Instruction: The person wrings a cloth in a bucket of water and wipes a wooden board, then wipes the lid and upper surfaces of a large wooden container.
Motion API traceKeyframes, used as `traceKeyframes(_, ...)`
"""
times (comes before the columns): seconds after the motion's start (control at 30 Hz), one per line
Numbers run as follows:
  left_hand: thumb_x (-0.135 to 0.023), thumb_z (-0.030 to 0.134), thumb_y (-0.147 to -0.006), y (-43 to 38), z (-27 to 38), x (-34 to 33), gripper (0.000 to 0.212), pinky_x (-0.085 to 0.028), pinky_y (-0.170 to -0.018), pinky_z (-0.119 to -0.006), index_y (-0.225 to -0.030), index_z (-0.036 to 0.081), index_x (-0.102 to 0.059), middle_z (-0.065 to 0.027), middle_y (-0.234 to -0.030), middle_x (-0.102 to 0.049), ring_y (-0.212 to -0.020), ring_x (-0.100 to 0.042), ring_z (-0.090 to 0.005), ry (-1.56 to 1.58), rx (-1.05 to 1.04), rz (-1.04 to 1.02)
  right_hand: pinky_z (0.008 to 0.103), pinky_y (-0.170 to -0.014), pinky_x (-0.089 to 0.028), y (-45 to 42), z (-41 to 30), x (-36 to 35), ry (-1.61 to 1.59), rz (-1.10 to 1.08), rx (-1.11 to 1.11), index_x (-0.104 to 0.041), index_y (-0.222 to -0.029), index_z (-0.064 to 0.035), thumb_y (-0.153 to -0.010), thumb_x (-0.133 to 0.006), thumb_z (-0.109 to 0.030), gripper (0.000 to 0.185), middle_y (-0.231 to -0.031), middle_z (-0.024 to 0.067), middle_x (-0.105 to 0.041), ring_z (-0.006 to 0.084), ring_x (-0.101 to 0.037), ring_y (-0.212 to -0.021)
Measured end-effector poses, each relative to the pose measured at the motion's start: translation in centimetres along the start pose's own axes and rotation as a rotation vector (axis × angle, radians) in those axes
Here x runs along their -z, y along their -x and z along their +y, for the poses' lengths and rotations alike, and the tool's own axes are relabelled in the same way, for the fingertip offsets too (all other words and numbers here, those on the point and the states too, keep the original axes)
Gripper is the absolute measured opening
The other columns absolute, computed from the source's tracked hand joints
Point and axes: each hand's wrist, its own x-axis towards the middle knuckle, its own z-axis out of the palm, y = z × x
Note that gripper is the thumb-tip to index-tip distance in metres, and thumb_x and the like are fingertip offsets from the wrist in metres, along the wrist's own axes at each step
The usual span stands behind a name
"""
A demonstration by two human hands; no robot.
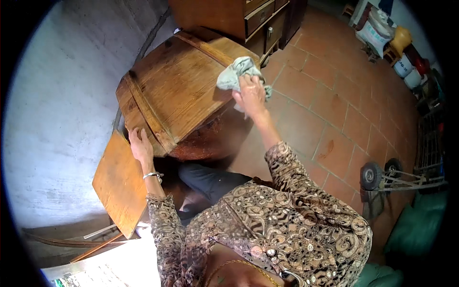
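A wooden lid [183, 86] made of boards, with two raised battens across it, lies over a large rounded reddish-brown container [204, 140]. My right hand [251, 94] grips a crumpled pale cloth [231, 77] on the lid's right end, over the end of the far batten. My left hand [141, 145] rests at the lid's near left edge, its fingers on the wood; it holds no loose thing. Just below that hand, a separate flat wooden board [120, 183] leans at the left.
A wooden cabinet with drawers [260, 18] stands beyond the lid. A grey wall [71, 107] runs along the left. On the tiled floor [301, 114] at the right are a wheeled cart [401, 179], filled sacks [374, 34] and green bags [412, 226].
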Motion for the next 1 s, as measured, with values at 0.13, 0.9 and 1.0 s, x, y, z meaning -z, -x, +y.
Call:
traceKeyframes(0.13, -0.049, 0.026, -0.084, -0.4, 0.5, 0.4, 0.033, -0.038, -0.087, -0.036, -0.105, 0.000, -0.052, -0.0141, -0.120, -0.047, -0.107, -0.047, -0.0309, -0.004, 0.057, -0.054, 0.0330, -0.075, -0.041, 1.6, -4.9, 1.0, -0.119, -0.018, 0.162, -0.057, -0.085, -0.0010, -0.071, -0.060, -0.030, 0.032, -0.078, 0.0082, -0.052, 0.0192, -0.046, -0.077)
traceKeyframes(0.9, -0.049, 0.024, -0.086, -0.5, -2.6, 1.2, 0.033, -0.036, -0.091, -0.033, -0.106, -0.001, -0.054, -0.0162, -0.121, -0.047, -0.109, -0.047, -0.0306, 0.067, 0.001, -0.033, 0.0287, -0.053, -0.040, -3.2, 0.5, -0.4, 0.102, 0.234, 0.318, -0.055, -0.071, -0.0057, -0.061, -0.061, -0.013, 0.014, -0.072, 0.0058, -0.052, 0.0203, -0.047, -0.075)
traceKeyframes(1.0, -0.050, 0.023, -0.085, -0.1, -3.0, 1.6, 0.032, -0.036, -0.092, -0.033, -0.106, -0.001, -0.054, -0.0156, -0.121, -0.047, -0.110, -0.047, -0.0290, 0.040, -0.023, -0.020, 0.0276, -0.054, -0.040, -4.1, 0.5, -0.4, 0.098, 0.137, 0.345, -0.057, -0.071, -0.0057, -0.062, -0.060, -0.013, 0.013, -0.068, 0.0049, -0.052, 0.0201, -0.047, -0.075)
